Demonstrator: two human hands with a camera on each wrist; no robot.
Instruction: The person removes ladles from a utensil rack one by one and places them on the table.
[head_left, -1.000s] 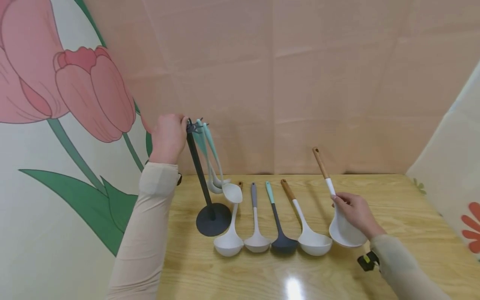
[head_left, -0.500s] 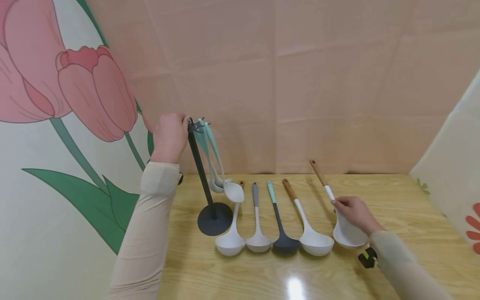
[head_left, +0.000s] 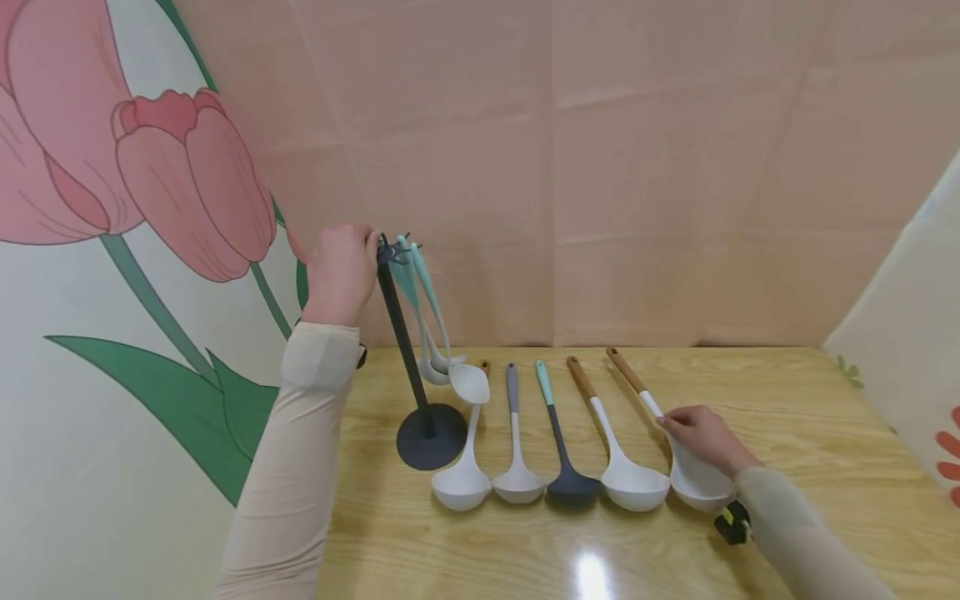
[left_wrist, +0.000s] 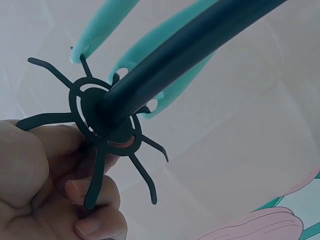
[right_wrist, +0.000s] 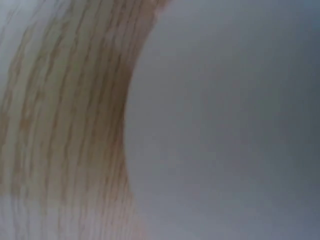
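Rightmost ladle (head_left: 693, 475) now lowered flat onto bench (head_left: 787, 417), lower right, right hand (head_left: 701, 435) fingers gripping its neck; left hand (head_left: 339, 271) fingers pinching stand (head_left: 408, 350) hooks, seen only in left wrist view

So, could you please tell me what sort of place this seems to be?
Probably a staged tabletop set, not a real kitchen: a wooden table boxed in by hung cloth backdrops, one printed with tulips, with ladles laid in a neat row beside a utensil stand.
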